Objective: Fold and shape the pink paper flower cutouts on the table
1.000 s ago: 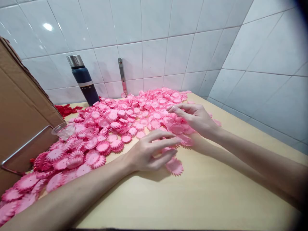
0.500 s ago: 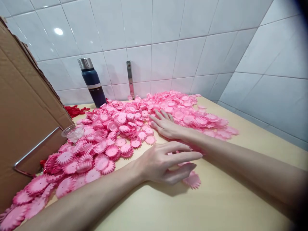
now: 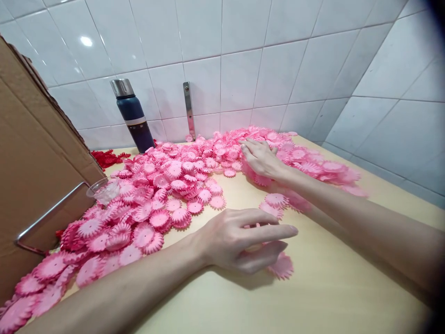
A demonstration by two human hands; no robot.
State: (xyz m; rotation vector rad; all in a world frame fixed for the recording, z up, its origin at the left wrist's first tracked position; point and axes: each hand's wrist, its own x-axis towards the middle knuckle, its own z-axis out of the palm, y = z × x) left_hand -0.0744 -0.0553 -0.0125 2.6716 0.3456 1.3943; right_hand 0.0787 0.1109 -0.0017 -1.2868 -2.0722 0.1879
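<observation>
Many pink scalloped flower-shaped discs (image 3: pixel 160 218) lie heaped on the table. My left hand (image 3: pixel 236 239) hovers low over the near table, palm down, its fingers apart. A pink disc (image 3: pixel 282 266) lies just under its fingertips, and more pink shows between the fingers. Farther back, my right hand (image 3: pixel 262 160) rests against the right part of the heap, touching discs there. Its fingers bend down and away, so their tips are hidden. Between both hands sit a few loose discs (image 3: pixel 276 200) on the table.
A dark blue bottle (image 3: pixel 135 123) with a steel cap stands by the tiled wall. Beside it is a small red pile (image 3: pixel 107 158). On the left are a cardboard box (image 3: pixel 38 162), a bent metal rod (image 3: pixel 52 213) and a clear plastic cup (image 3: pixel 99 185). A metal bracket (image 3: pixel 188 111) is on the wall.
My right hand has moved right and farther back, its fingers going from flat to bent. Loose discs now show where its forearm was. My left hand has hardly moved; the view has shifted slightly.
</observation>
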